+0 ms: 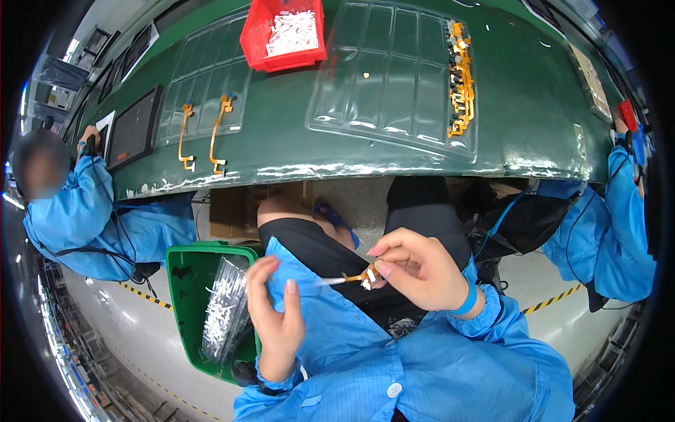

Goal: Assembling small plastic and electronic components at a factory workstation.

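My right hand (425, 271), with a blue band at its wrist, pinches a small orange flex cable (354, 278) between thumb and fingers above my lap. White and dark bits show at the pinched end. The cable's other end points toward my left hand and passes into a pale, blurred streak (329, 281); what that streak is I cannot make out. My left hand (278, 323) is raised beside it, thumb and fingers apart, with nothing visible gripped. Two more orange flex cables (217, 133) lie at the left of the green table (281, 151).
A red bin (285, 60) of small white pieces stands on the table. A clear tray (383, 105) holds a row of several flex cables (460, 81); another clear tray (204, 77) lies left. Below is a green bin (184, 309) with clear plastic and white scraps. People in blue sit on both sides.
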Tool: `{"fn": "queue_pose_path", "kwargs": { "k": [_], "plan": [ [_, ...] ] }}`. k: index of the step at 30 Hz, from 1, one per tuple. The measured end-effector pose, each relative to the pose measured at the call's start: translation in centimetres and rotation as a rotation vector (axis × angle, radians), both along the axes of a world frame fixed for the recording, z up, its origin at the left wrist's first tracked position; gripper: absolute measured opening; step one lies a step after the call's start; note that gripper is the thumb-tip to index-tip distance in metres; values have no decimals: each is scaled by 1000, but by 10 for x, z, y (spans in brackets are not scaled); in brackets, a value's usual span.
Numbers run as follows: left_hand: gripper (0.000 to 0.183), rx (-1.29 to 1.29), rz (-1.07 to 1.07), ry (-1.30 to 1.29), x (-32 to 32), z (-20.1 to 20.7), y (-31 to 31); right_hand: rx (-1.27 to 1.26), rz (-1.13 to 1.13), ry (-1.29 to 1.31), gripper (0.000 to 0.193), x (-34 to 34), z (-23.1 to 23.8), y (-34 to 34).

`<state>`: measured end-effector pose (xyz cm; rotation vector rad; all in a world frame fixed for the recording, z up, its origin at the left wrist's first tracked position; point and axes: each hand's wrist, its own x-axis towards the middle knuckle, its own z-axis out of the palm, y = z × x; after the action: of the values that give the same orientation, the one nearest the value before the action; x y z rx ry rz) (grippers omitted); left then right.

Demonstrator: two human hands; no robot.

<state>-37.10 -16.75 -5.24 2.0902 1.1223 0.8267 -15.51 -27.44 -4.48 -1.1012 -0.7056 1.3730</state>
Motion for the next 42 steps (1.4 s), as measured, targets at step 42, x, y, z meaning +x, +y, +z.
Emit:
{"fn": "queue_pose_path", "kwargs": {
  "k": [42],
  "plan": [
    [13, 257, 332, 454, -119, -40, -16, -13, 90, -54, 14, -53, -9, 39]
  ]
}}
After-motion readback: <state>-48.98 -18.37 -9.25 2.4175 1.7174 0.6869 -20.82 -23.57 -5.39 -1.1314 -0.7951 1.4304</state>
